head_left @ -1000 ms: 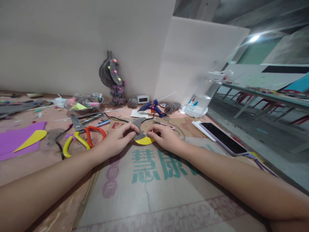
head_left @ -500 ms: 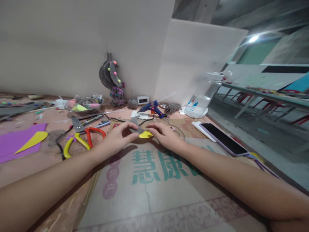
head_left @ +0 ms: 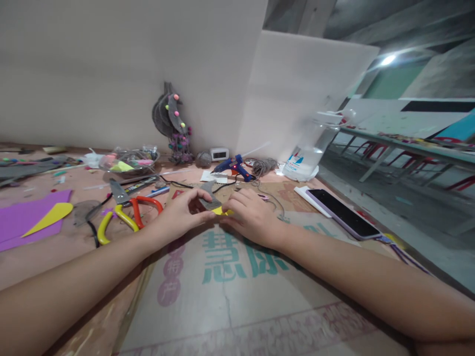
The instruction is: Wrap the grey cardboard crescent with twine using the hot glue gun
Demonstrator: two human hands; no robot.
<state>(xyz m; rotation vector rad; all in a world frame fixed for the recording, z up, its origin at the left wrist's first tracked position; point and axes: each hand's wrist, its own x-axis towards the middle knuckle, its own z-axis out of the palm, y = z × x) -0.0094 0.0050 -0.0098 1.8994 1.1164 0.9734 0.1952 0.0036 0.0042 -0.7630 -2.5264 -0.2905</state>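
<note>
Over the printed cardboard point(head_left: 185, 306), my left hand point(head_left: 183, 210) pinches a grey, curved, felt-like piece point(head_left: 211, 201) between thumb and fingers. A small yellow piece point(head_left: 217, 211) lies along the lower edge of the grey one, partly covered by fingers. My right hand point(head_left: 254, 217) is closed over the yellow piece's right end, fingertips and thumb together. Whether the two pieces are joined cannot be made out. Just beyond the hands rests a blue glue gun point(head_left: 235, 165) with a small red light.
Left of my hands lie scissors with red and yellow handles point(head_left: 126, 215), a purple sheet point(head_left: 31, 215) and a yellow cut-out point(head_left: 52, 217). Behind them stands a bowl of craft bits point(head_left: 128, 165). A phone point(head_left: 343, 212) and a clear plastic jug point(head_left: 302, 158) are on the right.
My right hand has shifted left and curled further over the yellow piece, hiding more of it. My left hand keeps its hold on the grey piece.
</note>
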